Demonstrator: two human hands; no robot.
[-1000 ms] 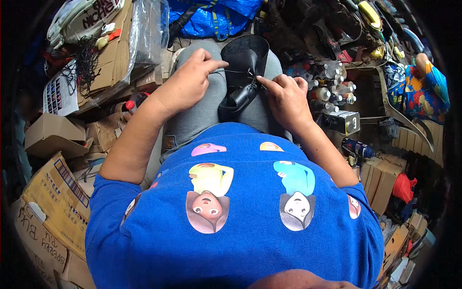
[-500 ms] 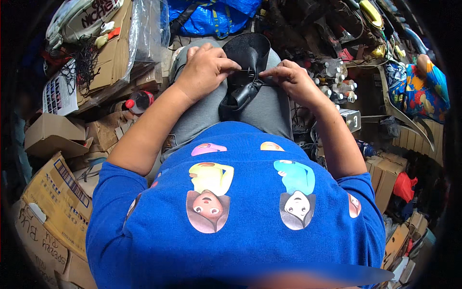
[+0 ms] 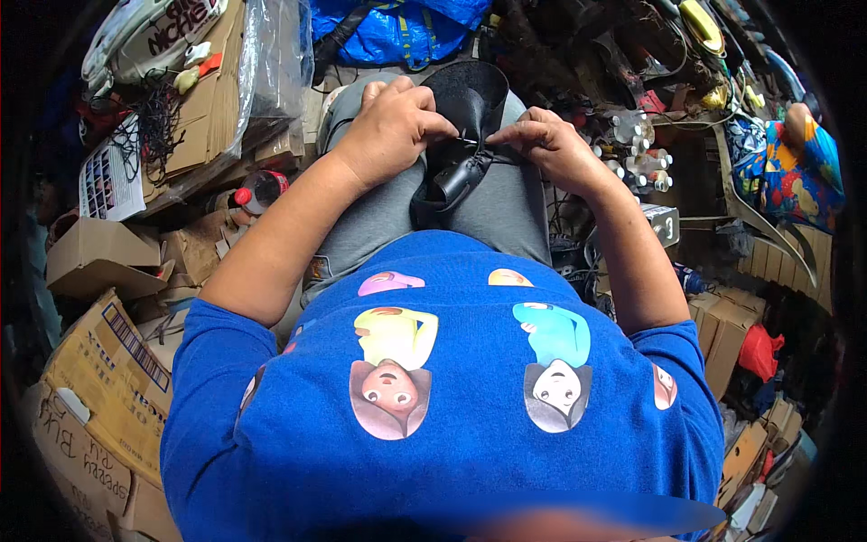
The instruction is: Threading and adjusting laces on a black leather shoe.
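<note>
**Both hands (image 3: 469,137) meet over a glossy black, leather-like shoe upper (image 3: 466,107) on the lap**

The left hand (image 3: 388,131) has its thumb and forefinger drawn together, pinching the near end of a thin pale strand (image 3: 469,140); whether that is thread or needle is too small to tell. The right hand (image 3: 551,144) sets its forefinger and thumb close together at the other side of the lacing; what lies between those tips cannot be told. Its remaining fingers curl loosely.

The shoe upper sits between the thighs, on soft grey trousers (image 3: 361,217). Its far end flares into a wide curved flap, nappy along the rim and smooth further in; the near end rolls into a shiny, rounded tube, with dark laces knotted at its right.

Around the lap spreads a royal-blue knit shirt (image 3: 470,452) printed with smooth, flat cartoon figures. Ahead is a crinkled, shiny blue plastic bag (image 3: 397,36). On the left, a stack of flat brown cardboard (image 3: 208,99) stands beside clear wrinkled plastic film (image 3: 271,68), and a red-capped bottle (image 3: 265,191) lies below them. To the right, clear plastic bottles (image 3: 646,163) cluster near a boxy metal tin (image 3: 664,226).
</note>
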